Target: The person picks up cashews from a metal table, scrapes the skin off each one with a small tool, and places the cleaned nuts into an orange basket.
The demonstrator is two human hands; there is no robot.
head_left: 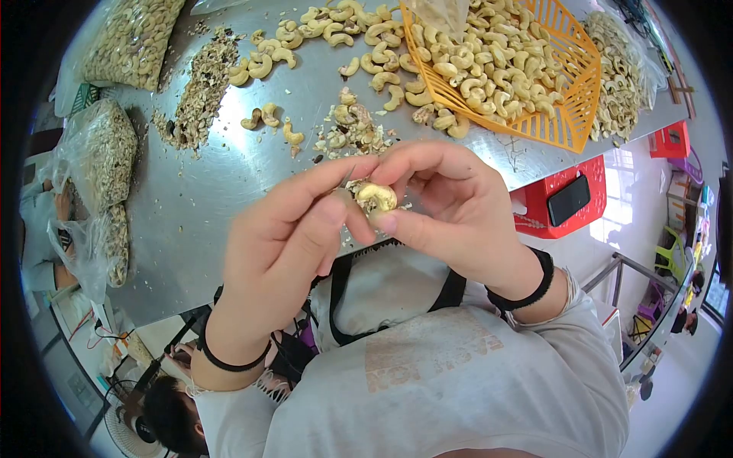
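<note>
Over the near edge of the metal table, my right hand (pixel 458 206) pinches a pale, curled cashew (pixel 377 197) between thumb and fingers. My left hand (pixel 294 221) is closed right beside the nut, gripping a thin pointed metal blade (pixel 349 176); its grip end is hidden by the fingers. Just beyond my hands lies a small heap of skin flakes and nut bits (pixel 355 128). A few single cashews (pixel 292 136) lie left of that heap, and a loose row of cashews (pixel 336 30) runs along the far side.
An orange plastic basket (pixel 576 122) full of cashews stands at the far right, beside a bag of nut pieces (pixel 615 76). Bagged nuts (pixel 130 42) and brown skin crumbs (pixel 202 91) are at the left. A phone (pixel 569 201) rests on a red stool (pixel 592 172). A person (pixel 172 412) is at lower left.
</note>
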